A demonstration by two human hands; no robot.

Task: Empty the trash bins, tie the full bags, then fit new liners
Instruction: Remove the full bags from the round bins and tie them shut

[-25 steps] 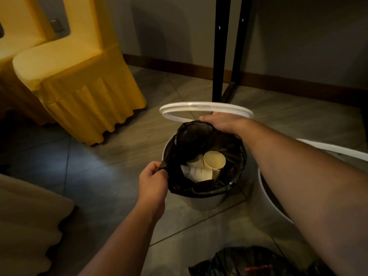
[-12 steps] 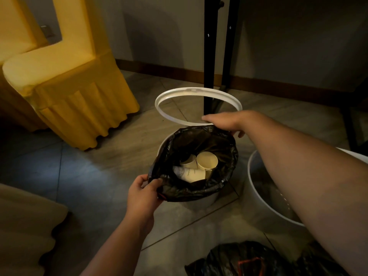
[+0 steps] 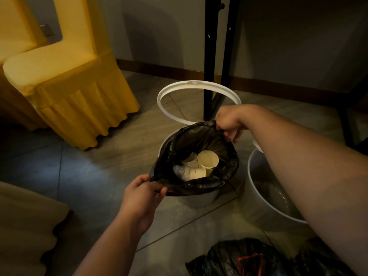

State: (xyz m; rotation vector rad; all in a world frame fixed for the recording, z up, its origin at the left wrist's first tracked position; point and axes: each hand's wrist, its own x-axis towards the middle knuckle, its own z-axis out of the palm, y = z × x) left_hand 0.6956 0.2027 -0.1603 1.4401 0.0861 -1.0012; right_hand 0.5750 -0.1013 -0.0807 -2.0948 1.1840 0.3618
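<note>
Pinching the black bag (image 3: 211, 142) rim, both hands' fingers hide the bin (image 3: 199, 200) edge.

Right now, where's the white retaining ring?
Head view, centre: the white ring is raised behind the black bag, beside the right hand, before the black table leg.

Looks like a banquet or function room: yellow skirted chair covers (image 3: 79, 90), folding table legs (image 3: 211, 56), tiled floor (image 3: 89, 176).
</note>
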